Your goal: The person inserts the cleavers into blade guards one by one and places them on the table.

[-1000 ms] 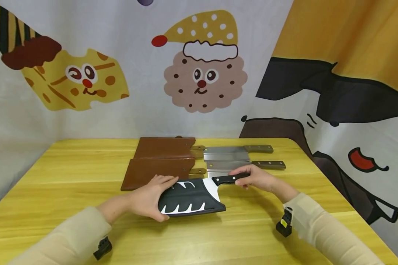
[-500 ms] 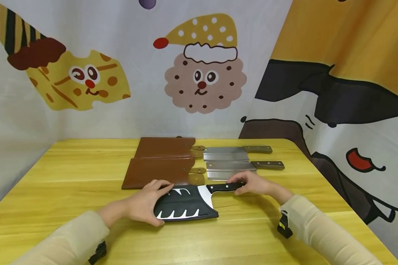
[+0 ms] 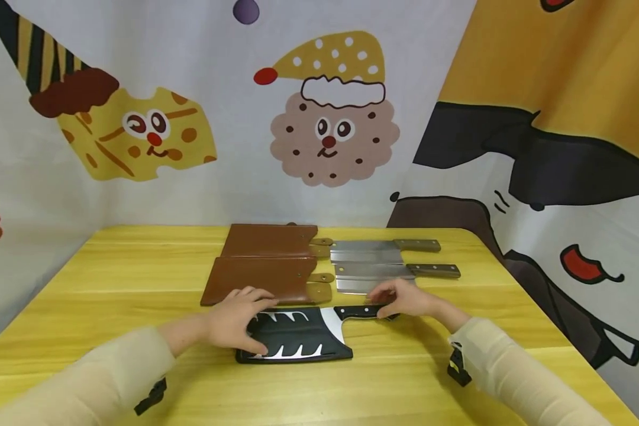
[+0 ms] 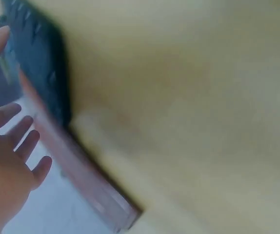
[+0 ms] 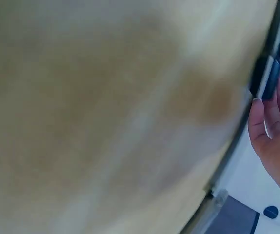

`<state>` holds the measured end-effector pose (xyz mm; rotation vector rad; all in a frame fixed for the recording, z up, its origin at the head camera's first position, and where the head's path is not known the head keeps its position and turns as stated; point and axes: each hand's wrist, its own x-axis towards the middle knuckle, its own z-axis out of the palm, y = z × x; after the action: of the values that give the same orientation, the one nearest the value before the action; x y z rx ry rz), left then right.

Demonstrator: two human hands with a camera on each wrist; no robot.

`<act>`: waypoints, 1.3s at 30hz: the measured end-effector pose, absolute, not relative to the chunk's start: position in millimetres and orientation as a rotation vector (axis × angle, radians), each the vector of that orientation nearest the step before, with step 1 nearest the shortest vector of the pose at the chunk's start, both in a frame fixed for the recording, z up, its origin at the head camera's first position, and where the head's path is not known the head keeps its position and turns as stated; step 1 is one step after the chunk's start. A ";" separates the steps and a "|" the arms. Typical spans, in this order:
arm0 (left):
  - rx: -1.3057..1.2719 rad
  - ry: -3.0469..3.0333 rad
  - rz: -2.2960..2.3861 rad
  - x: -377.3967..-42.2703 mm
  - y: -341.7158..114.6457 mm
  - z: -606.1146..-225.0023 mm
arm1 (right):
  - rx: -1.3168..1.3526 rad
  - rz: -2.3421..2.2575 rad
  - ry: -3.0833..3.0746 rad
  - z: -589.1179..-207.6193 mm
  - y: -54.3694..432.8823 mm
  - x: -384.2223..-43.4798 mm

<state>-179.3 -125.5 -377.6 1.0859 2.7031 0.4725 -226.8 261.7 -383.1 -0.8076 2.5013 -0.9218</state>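
Observation:
A cleaver with a black riveted handle (image 3: 358, 312) lies on the table, its blade covered by a black sheath (image 3: 298, 334) with white tooth-like marks. My left hand (image 3: 236, 319) is over the sheath's left end, fingers spread and relaxed; the left wrist view shows the fingers (image 4: 28, 141) apart from the sheath (image 4: 45, 63). At the handle's right end is my right hand (image 3: 404, 299), its thumb overlapping the handle and its fingers loosely bent above it. In the right wrist view, thumb and fingers are around the handle's end (image 5: 266, 78) without closing on it.
Behind the sheathed cleaver lie two brown leather sheaths (image 3: 261, 278) with snap straps. Right of them are two bare cleavers (image 3: 370, 278) with wooden handles. The yellow wooden table (image 3: 298, 396) ends at a curtain (image 3: 234, 189) with cartoon prints.
The sheathed cleaver has come down flat on the table, nearer to me. My left hand has loosened from the sheath, and my right fingers have loosened from the handle.

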 end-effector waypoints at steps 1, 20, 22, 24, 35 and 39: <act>1.086 2.713 0.478 -183.0 -126.4 -373.4 | -0.801 -0.923 2.507 -381.2 263.7 -228.5; 0.840 2.842 0.538 -264.7 -181.7 -370.1 | -0.526 -0.814 2.770 -359.3 329.1 -270.8; 0.816 2.852 0.515 -266.0 -184.5 -373.9 | -0.481 -0.790 2.791 -363.2 337.3 -272.8; 0.789 2.853 0.489 -267.1 -185.8 -377.8 | -0.451 -0.774 2.800 -366.7 345.0 -274.5; 0.770 2.815 0.432 -270.7 -186.6 -390.0 | -0.366 -0.683 2.815 -380.3 372.2 -283.9; 0.812 2.807 0.415 -270.2 -188.2 -390.6 | -0.392 -0.678 2.838 -383.8 378.5 -288.0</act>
<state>-270.2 -188.2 -390.6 0.8124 2.8073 0.4148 -288.0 378.5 -383.8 -0.3919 2.8382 -0.6783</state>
